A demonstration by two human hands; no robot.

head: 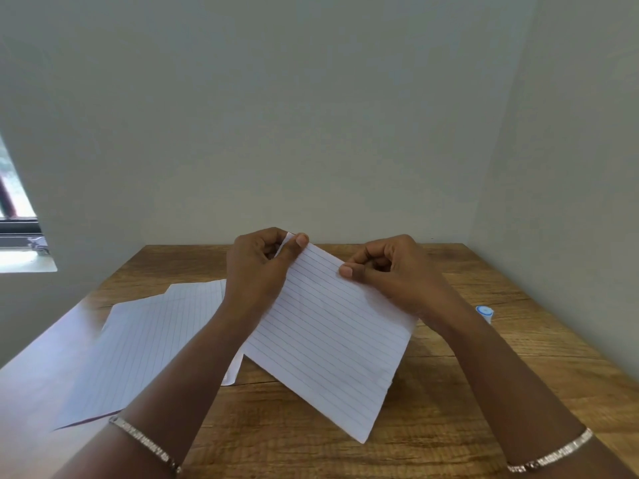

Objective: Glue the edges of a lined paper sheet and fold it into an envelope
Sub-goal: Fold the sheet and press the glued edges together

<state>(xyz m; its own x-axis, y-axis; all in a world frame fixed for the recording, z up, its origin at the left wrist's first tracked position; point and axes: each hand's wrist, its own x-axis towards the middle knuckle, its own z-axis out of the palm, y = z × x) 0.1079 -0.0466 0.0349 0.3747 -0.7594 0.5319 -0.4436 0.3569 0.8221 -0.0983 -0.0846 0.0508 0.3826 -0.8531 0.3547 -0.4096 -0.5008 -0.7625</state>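
Observation:
A lined paper sheet [328,337] is held up, tilted, above the wooden table [432,402]. My left hand [257,267] pinches its top left corner between thumb and fingers. My right hand [390,271] pinches the top edge further right, thumb on the front of the sheet. The sheet's lower corner hangs down toward me, near the table. A glue stick [484,313] with a white and blue end lies on the table to the right, partly hidden behind my right forearm.
Two or three more lined sheets [152,344] lie spread on the left part of the table, partly under my left forearm. Plain walls close in behind and on the right. A window [17,233] sits at the left.

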